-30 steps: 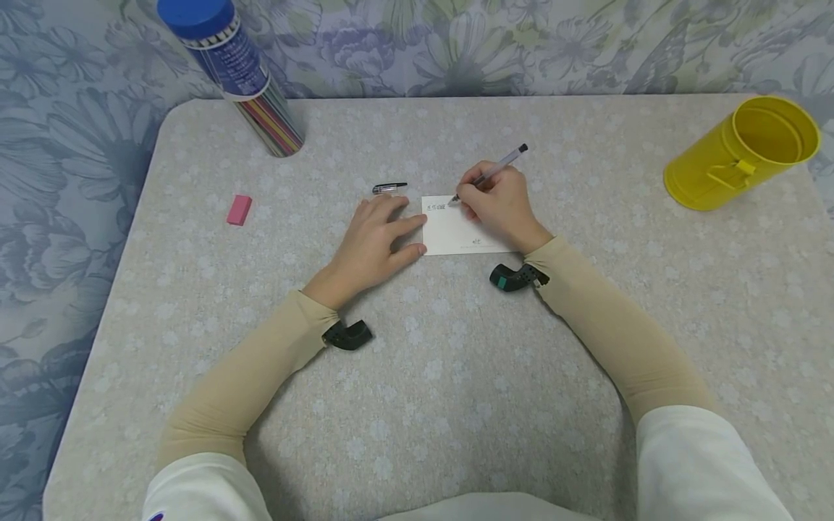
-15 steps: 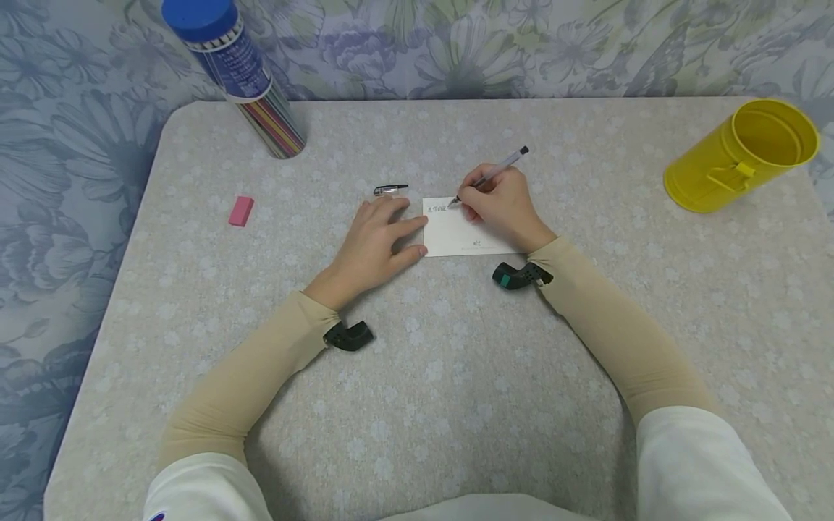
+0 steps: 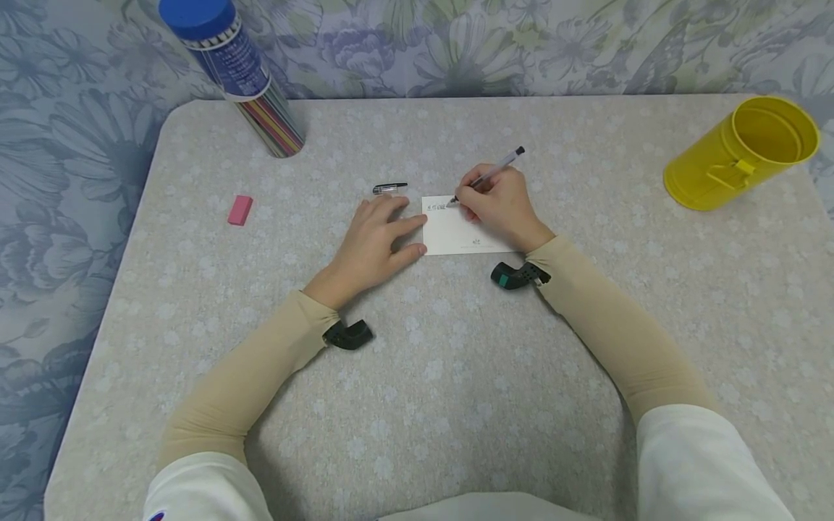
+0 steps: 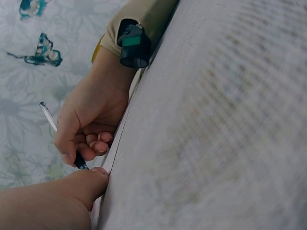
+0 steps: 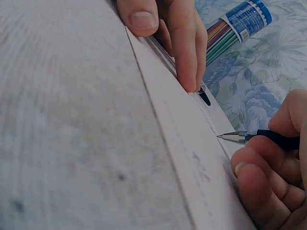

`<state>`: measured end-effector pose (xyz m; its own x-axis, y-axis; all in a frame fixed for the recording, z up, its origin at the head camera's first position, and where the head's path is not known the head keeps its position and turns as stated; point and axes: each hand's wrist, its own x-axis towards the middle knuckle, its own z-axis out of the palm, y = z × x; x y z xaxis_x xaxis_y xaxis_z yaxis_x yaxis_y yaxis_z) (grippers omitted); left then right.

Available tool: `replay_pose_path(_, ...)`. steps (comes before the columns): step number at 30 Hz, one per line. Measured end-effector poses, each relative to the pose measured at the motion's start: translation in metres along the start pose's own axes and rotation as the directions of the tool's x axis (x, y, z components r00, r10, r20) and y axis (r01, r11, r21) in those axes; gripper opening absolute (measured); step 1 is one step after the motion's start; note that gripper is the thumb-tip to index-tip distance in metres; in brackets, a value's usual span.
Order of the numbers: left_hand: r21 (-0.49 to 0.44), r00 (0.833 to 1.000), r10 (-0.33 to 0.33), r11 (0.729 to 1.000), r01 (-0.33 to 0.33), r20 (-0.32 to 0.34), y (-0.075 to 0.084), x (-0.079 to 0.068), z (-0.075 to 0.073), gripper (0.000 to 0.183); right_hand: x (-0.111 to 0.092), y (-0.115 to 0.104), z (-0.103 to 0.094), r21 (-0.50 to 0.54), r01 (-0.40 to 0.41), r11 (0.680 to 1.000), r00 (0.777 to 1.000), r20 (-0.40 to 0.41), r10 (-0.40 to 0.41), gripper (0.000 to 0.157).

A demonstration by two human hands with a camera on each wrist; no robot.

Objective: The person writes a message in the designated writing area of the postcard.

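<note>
A small white card lies on the table with a short row of dark handwriting along its top left and a small printed mark low down. My right hand grips a clear-barrelled pen with a black end, its metal tip right at the writing. My left hand rests flat on the table, thumb and index fingertip on the card's left edge, fingers spread. Just beyond that hand lies the black and clear pen cap; in the right wrist view the left fingers partly hide it.
A tall tube of coloured pencils with a blue lid stands at the back left. A pink eraser lies left of the left hand. At the far right is an open yellow canister. Floral wallpaper borders the table's back edge.
The pen's upper end has tipped slightly to the left, and its tip has shifted slightly on the card. The left hand and the card stay in place.
</note>
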<state>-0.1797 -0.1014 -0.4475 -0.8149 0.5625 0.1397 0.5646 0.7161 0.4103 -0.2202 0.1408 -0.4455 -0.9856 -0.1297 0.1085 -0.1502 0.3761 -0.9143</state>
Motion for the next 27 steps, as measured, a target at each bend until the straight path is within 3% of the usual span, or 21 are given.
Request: replay_pose_path(27,0.002,1.000,0.006,1.000,-0.006,-0.004,-0.0006,0.0000,0.0004,0.049,-0.0008,0.0012,0.0011,0.012,0.027,1.000,0.999,-0.022,-0.027,0.011)
